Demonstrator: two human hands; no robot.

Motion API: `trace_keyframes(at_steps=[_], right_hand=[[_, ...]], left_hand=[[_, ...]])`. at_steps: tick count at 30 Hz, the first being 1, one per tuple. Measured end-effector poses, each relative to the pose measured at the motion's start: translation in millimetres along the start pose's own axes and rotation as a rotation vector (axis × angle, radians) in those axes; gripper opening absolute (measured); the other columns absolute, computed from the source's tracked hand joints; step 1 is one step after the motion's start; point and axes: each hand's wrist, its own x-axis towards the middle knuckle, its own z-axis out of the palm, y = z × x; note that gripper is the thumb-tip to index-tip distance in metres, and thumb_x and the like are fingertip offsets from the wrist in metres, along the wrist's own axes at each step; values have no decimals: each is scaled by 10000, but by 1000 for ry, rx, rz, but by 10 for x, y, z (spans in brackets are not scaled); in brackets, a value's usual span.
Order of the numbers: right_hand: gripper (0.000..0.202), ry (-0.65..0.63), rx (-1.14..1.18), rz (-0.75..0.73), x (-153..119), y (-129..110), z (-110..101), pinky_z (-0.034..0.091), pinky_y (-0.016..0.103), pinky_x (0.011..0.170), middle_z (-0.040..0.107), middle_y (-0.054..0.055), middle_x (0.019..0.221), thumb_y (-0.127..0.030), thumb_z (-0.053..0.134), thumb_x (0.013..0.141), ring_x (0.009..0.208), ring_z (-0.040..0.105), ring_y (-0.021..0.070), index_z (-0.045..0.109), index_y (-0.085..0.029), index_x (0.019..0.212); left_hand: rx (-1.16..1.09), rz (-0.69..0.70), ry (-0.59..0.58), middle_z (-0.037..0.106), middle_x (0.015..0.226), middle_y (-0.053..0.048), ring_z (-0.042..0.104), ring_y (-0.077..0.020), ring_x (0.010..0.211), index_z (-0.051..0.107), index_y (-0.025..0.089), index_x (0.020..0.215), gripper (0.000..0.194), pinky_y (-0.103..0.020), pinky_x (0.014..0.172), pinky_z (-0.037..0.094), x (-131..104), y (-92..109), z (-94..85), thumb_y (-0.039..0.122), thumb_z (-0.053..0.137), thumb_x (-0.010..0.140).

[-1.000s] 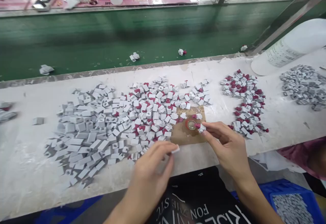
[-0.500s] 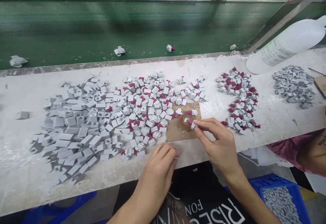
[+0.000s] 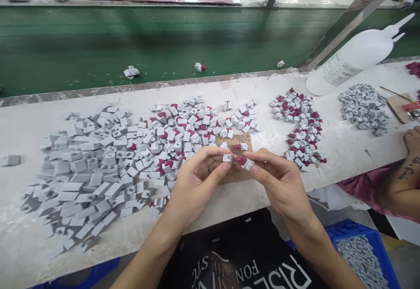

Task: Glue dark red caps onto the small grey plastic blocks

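Between thumb and forefinger, my left hand [image 3: 200,179] pinches a small grey plastic block [image 3: 227,158]. My right hand [image 3: 284,181] grips a grey piece with a dark red part [image 3: 244,162], its red end facing the block. The two pieces are close together, with a narrow gap between them. Under them lies a brown cardboard piece [image 3: 234,176], partly hidden by my hands. A grey and red piece [image 3: 241,146] rests on its far side. To the left spreads a large pile of grey blocks [image 3: 88,170], merging into grey and red pieces [image 3: 183,127].
Right of my hands is another pile of grey and red pieces [image 3: 305,127]. Behind it leans a white bottle [image 3: 354,59], beside a grey pile [image 3: 364,107]. A green conveyor belt [image 3: 164,39] runs along the far edge. Another person's forearm [image 3: 402,184] rests at the right.
My left hand has risen from the table edge and now holds a grey block. My right hand has lifted its grey and red piece off the round dish on the cardboard.
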Motion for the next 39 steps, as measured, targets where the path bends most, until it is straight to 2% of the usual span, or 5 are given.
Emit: trace_keyframes(at_steps=[17, 26, 31, 35, 39], right_hand=[[291, -37, -200, -57, 67, -98, -1, 657, 311, 782, 815, 22, 1008, -203, 865, 1030, 906, 771, 174, 953, -406, 1220], [228, -175, -210, -45, 314, -265, 147, 661, 308, 783, 793, 25, 1025, -282, 840, 1070, 954, 786, 187, 945, -408, 1229], [312, -438, -402, -72, 1225, -474, 431, 699, 391, 846, 860, 63, 1231, -357, 913, 1006, 984, 807, 226, 906, -323, 1316], [390, -244, -843, -256, 2368, -439, 1035, 655, 472, 1101, 808, 111, 1500, -119, 637, 1130, 1156, 799, 244, 841, -259, 1432], [372, -288, -924, -268, 3118, -245, 1661, 512, 451, 1294, 817, 89, 1486, -5, 712, 1019, 1459, 695, 264, 871, -185, 1304]], left_hand=[[-54, 43, -140, 870, 1111, -28, 853, -192, 1022, 891, 286, 1152, 112, -268, 914, 713, 82, -128, -73, 235, 845, 1064], [61, 119, -79, 842, 1075, -34, 814, -199, 985, 874, 294, 1158, 123, -289, 851, 674, 118, 117, -278, 241, 805, 1071], [164, 167, 135, 850, 1150, -57, 816, -236, 1055, 856, 283, 1229, 191, -357, 914, 700, 301, 336, -654, 285, 836, 1039], [340, 154, 459, 845, 1102, -66, 800, -250, 1043, 819, 230, 1085, 111, -385, 940, 674, 738, 473, -979, 199, 829, 979], [471, 156, 625, 818, 1011, -57, 790, -238, 996, 724, 221, 957, 154, -383, 930, 653, 1348, 598, -1185, 91, 803, 940]])
